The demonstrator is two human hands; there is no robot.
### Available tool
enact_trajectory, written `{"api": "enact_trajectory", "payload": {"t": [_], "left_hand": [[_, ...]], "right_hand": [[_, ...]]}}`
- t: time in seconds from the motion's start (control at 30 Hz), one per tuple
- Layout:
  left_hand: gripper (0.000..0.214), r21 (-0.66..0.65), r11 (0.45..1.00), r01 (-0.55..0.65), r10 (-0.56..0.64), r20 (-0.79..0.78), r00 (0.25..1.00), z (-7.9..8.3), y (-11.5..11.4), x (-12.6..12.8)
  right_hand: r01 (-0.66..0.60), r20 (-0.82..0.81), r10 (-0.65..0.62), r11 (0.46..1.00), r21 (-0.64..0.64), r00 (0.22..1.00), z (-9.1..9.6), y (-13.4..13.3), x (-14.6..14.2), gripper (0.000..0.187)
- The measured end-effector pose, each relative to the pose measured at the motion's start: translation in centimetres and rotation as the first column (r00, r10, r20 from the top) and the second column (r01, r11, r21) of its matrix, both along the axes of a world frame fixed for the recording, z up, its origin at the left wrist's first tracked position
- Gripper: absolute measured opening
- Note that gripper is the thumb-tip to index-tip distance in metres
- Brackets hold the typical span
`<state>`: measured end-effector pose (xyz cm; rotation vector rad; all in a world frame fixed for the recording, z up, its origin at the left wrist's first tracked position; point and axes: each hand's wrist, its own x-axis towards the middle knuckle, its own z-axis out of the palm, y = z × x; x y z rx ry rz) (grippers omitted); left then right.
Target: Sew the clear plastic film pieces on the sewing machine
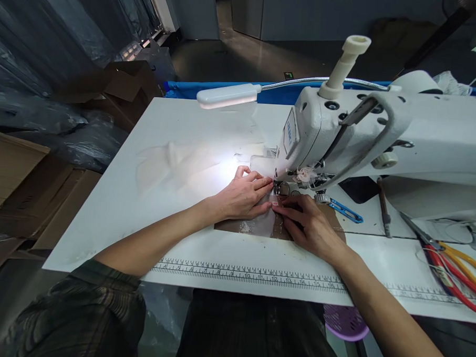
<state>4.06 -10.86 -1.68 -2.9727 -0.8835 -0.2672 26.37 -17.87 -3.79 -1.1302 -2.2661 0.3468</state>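
Sheer white fabric (259, 222) lies on the surface (134, 216) just before the sewing machine's presser foot (279, 190). Left hand (241, 198) and right hand (307, 224) press it flat, each grip open. The stretch before the foot looks unstitched.

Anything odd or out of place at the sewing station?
A pinkish tuft of scrap clings to the sewing machine head just above the needle. Otherwise left hand and right hand lie flat on the sheer fabric; nothing spilled.
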Motion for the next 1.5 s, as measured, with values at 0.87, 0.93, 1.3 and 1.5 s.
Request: {"api": "enact_trajectory", "payload": {"t": [0.87,0.93,1.3,1.5], "left_hand": [[0.045,-0.092,0.995,-0.046,0.053,0.077,0.996,-0.1,-0.4,0.0],[0.045,-0.102,0.993,-0.05,0.058,0.075,0.996,-0.2,-0.4,-0.1],[0.047,-0.067,0.997,-0.034,0.037,0.043,0.998,-0.2,-0.4,0.0],[0.048,-0.072,0.995,-0.071,0.073,0.013,0.997,-0.2,-1.0,0.1]], "right_hand": [[0.038,-0.034,-0.038,0.999,0.007,0.999,-0.3,-0.2,-0.4,0.032],[0.042,-0.034,-0.042,0.999,0.006,0.999,-0.3,-0.2,-0.4,0.031],[0.055,-0.049,-0.054,0.998,0.036,0.997,-0.6,-0.1,-0.5,0.029],[0.057,-0.06,-0.056,0.998,0.008,0.997,-0.9,0.0,-0.5,0.029]]}}
